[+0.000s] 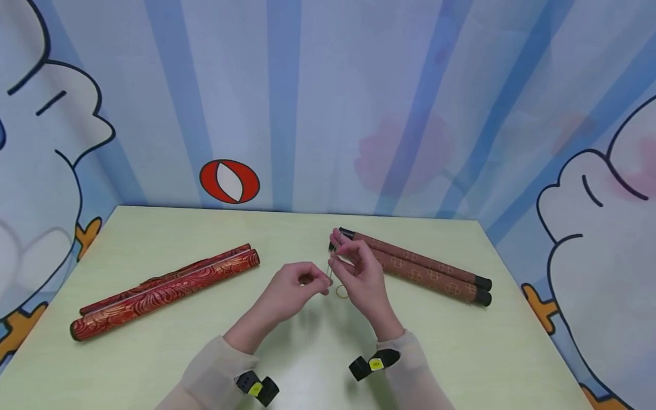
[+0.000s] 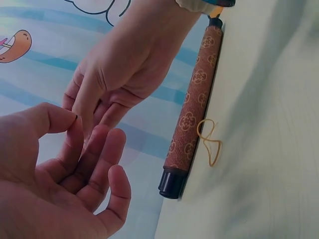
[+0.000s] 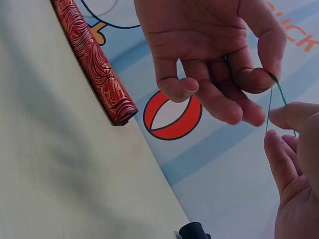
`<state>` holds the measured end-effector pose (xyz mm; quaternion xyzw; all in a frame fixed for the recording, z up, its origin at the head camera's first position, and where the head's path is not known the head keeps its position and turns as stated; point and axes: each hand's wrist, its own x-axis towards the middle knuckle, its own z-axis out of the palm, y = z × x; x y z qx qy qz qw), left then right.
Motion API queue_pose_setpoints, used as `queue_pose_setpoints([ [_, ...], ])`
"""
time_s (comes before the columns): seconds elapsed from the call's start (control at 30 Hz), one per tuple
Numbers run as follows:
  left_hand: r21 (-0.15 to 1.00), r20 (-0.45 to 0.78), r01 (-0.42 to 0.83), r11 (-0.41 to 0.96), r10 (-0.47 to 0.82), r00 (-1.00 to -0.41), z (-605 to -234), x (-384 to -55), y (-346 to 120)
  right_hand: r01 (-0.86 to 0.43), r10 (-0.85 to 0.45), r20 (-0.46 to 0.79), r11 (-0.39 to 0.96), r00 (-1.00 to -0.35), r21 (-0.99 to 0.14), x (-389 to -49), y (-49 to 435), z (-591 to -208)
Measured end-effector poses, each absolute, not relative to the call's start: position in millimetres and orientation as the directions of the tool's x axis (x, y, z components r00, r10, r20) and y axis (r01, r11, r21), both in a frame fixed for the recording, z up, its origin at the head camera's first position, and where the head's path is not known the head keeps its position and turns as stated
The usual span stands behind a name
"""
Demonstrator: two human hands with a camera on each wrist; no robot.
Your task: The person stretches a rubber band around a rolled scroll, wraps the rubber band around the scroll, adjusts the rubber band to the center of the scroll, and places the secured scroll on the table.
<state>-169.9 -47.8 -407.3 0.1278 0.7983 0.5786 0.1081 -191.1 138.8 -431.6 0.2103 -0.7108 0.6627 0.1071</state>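
Note:
A thin green rubber band (image 3: 280, 89) is drawn out between the two hands. My left hand (image 1: 294, 291) pinches one end of it between thumb and forefinger, its other fingers loosely bent in the right wrist view (image 3: 204, 55). At the other end my right hand (image 1: 366, 280) grips the band with thumb and fingertips, close above the left hand. On the table below, a yellow rubber band (image 2: 220, 148) lies twisted beside a brown flower-patterned tube (image 2: 187, 122) with black end caps.
Two brown tubes (image 1: 430, 277) lie side by side at the right of the pale table (image 1: 307, 376). At the left lie two red tubes (image 1: 169, 291) with a swirling gold pattern. A blue cartoon curtain (image 1: 328, 102) stands behind the table.

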Motion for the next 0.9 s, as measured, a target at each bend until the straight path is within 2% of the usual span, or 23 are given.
queue_pose_setpoints([
  [0.37,0.970,-0.060,0.024,0.242,0.331,-0.942,-407.9,-169.4,-45.4,-0.398,-0.194,0.396,-0.030,-0.898,-0.917,-194.1,138.9,-429.7],
  [0.67,0.984,-0.143,-0.106,0.142,0.287,-0.947,-410.4,-172.4,-42.7,-0.371,-0.229,0.370,-0.038,-0.900,-0.928,-188.9,138.8,-426.3],
  [0.9,0.978,-0.190,-0.159,0.131,0.269,-0.944,-411.7,-175.2,-43.4,-0.374,-0.222,0.361,0.018,-0.906,-0.927,-186.2,139.2,-423.1],
])
